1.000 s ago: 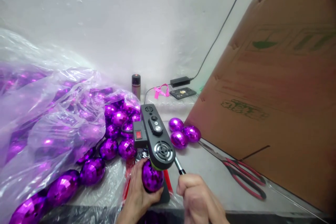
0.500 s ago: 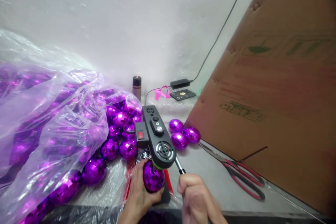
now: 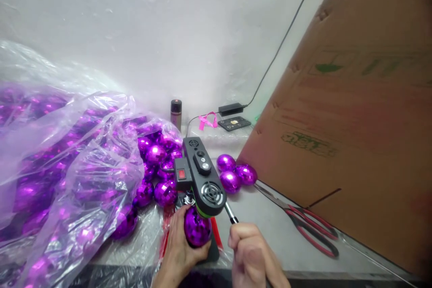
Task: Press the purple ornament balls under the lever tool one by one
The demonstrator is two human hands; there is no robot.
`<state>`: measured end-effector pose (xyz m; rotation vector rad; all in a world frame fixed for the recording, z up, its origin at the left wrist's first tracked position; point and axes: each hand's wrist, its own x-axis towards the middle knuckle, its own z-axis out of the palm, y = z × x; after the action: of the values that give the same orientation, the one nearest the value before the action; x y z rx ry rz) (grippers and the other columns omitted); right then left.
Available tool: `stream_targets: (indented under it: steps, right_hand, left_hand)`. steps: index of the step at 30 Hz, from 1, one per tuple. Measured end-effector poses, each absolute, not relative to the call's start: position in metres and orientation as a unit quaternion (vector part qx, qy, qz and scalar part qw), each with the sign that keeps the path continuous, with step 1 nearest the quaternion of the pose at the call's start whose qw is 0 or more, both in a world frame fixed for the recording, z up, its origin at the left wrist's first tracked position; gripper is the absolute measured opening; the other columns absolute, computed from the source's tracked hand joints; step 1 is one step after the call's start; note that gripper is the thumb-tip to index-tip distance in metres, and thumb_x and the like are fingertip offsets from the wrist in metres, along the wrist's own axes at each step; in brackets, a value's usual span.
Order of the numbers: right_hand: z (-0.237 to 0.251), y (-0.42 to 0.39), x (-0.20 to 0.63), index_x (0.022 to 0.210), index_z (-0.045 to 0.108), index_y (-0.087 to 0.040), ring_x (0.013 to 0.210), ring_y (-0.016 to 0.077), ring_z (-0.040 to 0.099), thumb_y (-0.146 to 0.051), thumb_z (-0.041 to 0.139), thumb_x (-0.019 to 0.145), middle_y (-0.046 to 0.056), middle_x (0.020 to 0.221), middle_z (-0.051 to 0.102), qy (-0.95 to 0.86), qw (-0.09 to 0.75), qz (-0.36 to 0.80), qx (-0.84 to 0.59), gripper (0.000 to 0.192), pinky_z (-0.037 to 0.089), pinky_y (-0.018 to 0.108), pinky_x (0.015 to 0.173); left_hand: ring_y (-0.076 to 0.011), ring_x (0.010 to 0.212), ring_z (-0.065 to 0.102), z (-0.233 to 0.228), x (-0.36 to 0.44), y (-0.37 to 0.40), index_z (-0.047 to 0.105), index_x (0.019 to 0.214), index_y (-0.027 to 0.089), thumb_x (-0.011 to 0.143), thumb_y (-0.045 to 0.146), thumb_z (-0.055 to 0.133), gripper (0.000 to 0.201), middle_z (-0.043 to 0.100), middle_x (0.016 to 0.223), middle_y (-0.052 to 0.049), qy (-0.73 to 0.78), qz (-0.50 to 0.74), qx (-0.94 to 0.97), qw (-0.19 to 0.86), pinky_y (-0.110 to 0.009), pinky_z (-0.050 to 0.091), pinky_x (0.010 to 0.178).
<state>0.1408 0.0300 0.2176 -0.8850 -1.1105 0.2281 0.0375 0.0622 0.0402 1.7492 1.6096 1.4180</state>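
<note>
A shiny purple ball ornament (image 3: 197, 228) sits in my left hand (image 3: 178, 245), whose fingers and thumb curve round its left side and underside. Directly over the ball is the round end of a black machine head (image 3: 204, 177) with a red switch (image 3: 181, 174) on its side box. My right hand (image 3: 253, 252) is closed round the dark grip of a lever (image 3: 231, 214) that slopes out from beneath the head. Part of the machine's base (image 3: 213, 252) shows behind the ball; the ball's top is hidden by the head.
Several purple balls (image 3: 155, 155) fill and spill from a clear plastic bag (image 3: 84, 157) at left. Three loose balls (image 3: 230, 182) and red-handled pliers (image 3: 312, 229) lie right, beside a large cardboard box (image 3: 354, 112). Behind stand a bottle (image 3: 176, 114), pink ribbon (image 3: 208, 120), phone (image 3: 234, 123) and adapter (image 3: 231, 109).
The plastic bag at left has shifted and now covers more of the front balls, which have moved. Both hands, the held ball and the lever look unchanged.
</note>
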Motion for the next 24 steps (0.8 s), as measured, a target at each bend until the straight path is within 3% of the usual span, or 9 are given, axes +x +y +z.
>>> stream_targets:
  steps: [7,13,18,21,24]
  right_hand:
    - [0.212,0.045,0.159,0.07,0.049,-0.022,0.053,0.0089,0.055,-0.023,0.05,0.12,-0.005,0.062,0.056,-0.583,0.739,0.022,-0.337,0.05,0.041,0.024,0.052]
    - [0.214,0.046,0.146,0.069,0.045,-0.023,0.05,0.0098,0.053,-0.019,0.048,0.119,-0.003,0.062,0.052,-0.541,0.758,0.017,-0.364,0.05,0.036,0.026,0.05]
    - [0.246,0.052,0.155,0.071,0.056,-0.022,0.049,0.0088,0.053,-0.015,0.052,0.117,-0.004,0.061,0.056,-0.566,0.74,0.058,-0.359,0.047,0.035,0.026,0.048]
    - [0.259,0.05,0.161,0.072,0.058,-0.022,0.05,0.0078,0.049,-0.023,0.052,0.12,-0.003,0.064,0.057,-0.587,0.702,0.1,-0.392,0.049,0.029,0.026,0.045]
    - [0.256,0.046,0.163,0.072,0.057,-0.022,0.049,0.0079,0.039,-0.028,0.052,0.121,-0.004,0.064,0.055,-0.585,0.695,0.113,-0.403,0.05,0.025,0.027,0.044]
  left_hand:
    - [-0.0453,0.132,0.081,0.039,0.03,0.063,0.065,0.148,0.016,0.07,0.036,0.092,0.085,0.083,0.141,-0.022,0.567,0.474,0.634,0.228,-0.065,0.068,0.114]
    - [-0.0462,0.129,0.082,0.04,0.035,0.064,0.066,0.146,0.017,0.068,0.037,0.091,0.084,0.084,0.136,-0.021,0.58,0.501,0.603,0.22,-0.068,0.067,0.113]
    - [-0.0446,0.138,0.079,0.038,0.03,0.063,0.063,0.151,0.018,0.072,0.032,0.095,0.087,0.08,0.146,-0.021,0.569,0.483,0.619,0.245,-0.065,0.065,0.119]
    - [-0.0447,0.147,0.074,0.024,0.028,0.043,0.057,0.159,0.02,0.074,0.023,0.098,0.094,0.075,0.156,-0.022,0.56,0.509,0.622,0.203,-0.066,0.063,0.122]
    - [-0.0428,0.153,0.07,-0.001,0.02,0.004,0.06,0.159,0.032,0.08,0.009,0.096,0.09,0.076,0.158,-0.017,0.514,0.525,0.668,0.116,-0.064,0.063,0.123]
